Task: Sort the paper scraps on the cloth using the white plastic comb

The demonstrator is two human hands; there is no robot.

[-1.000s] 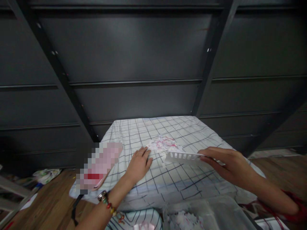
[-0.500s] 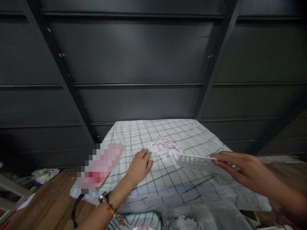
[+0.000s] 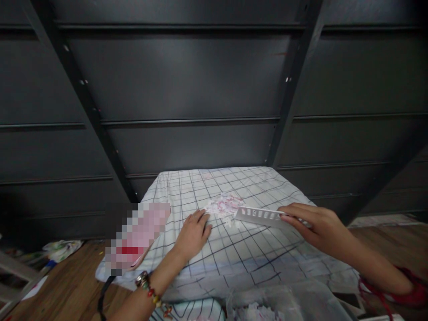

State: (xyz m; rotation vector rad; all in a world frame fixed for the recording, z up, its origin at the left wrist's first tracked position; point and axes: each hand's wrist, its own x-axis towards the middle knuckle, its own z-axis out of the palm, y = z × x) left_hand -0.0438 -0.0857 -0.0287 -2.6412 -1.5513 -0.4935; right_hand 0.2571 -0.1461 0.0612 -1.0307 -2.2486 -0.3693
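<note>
On a white cloth with dark grid lines (image 3: 207, 252) lies a small pile of white and pink paper shreds (image 3: 224, 204). My left hand (image 3: 193, 234) rests palm down at the pile's left edge, fingers stretched out and holding nothing. A beaded bracelet is round that wrist. My right hand (image 3: 312, 223) pinches the right end of a white slotted plastic panel (image 3: 256, 217), thumb below and fingers above. The panel's left end reaches the right side of the shreds. Whether it touches them I cannot tell.
A blurred-out pink oblong thing (image 3: 143, 236) with a black strap lies at the cloth's left. In front stands a clear plastic box (image 3: 287, 296) with paper shreds inside, beside a striped item (image 3: 190, 310). Dark panelled boards (image 3: 190, 76) rise behind the cloth.
My right hand has moved left with the slotted panel, whose end is now closer to the shreds. The pile looks pushed slightly left. My left hand has stayed nearly in place.
</note>
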